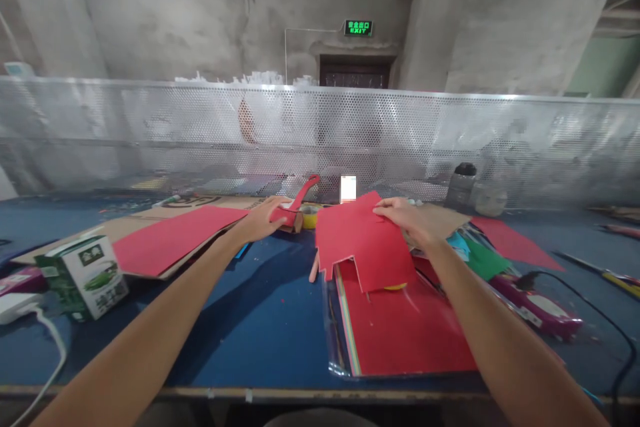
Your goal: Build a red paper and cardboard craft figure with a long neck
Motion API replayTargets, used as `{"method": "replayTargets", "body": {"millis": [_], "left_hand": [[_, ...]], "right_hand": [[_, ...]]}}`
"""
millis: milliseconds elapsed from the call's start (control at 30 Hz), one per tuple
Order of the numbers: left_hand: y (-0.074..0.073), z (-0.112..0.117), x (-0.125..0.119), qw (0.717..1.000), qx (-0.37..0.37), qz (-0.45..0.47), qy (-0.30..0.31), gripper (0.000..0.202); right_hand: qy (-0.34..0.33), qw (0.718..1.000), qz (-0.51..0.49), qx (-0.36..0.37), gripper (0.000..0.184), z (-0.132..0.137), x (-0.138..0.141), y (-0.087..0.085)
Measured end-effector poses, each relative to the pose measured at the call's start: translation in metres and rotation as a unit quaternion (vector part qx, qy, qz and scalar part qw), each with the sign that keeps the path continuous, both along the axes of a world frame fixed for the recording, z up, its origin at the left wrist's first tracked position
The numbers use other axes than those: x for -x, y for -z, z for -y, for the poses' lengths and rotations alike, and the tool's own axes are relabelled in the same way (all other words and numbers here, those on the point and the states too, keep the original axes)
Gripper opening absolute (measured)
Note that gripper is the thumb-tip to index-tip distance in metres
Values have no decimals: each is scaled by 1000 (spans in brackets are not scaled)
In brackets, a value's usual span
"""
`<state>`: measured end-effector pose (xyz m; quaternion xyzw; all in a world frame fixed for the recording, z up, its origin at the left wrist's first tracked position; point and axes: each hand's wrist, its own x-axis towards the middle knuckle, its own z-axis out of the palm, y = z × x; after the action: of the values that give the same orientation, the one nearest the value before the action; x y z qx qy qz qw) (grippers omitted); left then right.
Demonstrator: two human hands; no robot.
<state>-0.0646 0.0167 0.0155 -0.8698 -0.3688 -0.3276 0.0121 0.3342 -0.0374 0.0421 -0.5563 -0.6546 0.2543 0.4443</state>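
My left hand (263, 219) is closed on a red paper cut-out (304, 192), a narrow curving piece that rises to a rounded end. Its grip sits above the back middle of the blue table, beside a yellow tape roll (310, 219). Between the thumb and fingers of my right hand (399, 215) is the top edge of a red paper sheet (367, 243) with notches cut in its lower left side. That sheet hangs over a stack of coloured paper (410, 337), red on top, in a clear sleeve.
Left are a green and white carton (85, 277), a white plug with cable (23, 307), and red paper (175, 240) on cardboard. Right lie a purple box (537, 307), green paper (483, 259), a black cable and yellow-handled scissors (620, 280). A perforated metal screen (280, 127) borders the back.
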Motion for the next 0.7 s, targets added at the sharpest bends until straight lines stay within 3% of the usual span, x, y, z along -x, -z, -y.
{"method": "replayTargets", "body": {"millis": [133, 267, 433, 700], "left_hand": [[16, -8, 6, 986, -21, -147, -77, 67], [18, -10, 2, 977, -39, -180, -107, 64], [20, -19, 3, 973, -34, -203, -101, 61], [28, -24, 8, 967, -25, -223, -118, 84]], "right_hand": [[33, 971, 233, -48, 11, -5, -1, 7], [69, 931, 347, -92, 12, -15, -4, 20], [100, 899, 388, -175, 17, -19, -8, 21], [47, 919, 355, -163, 16, -19, 6, 24]]}}
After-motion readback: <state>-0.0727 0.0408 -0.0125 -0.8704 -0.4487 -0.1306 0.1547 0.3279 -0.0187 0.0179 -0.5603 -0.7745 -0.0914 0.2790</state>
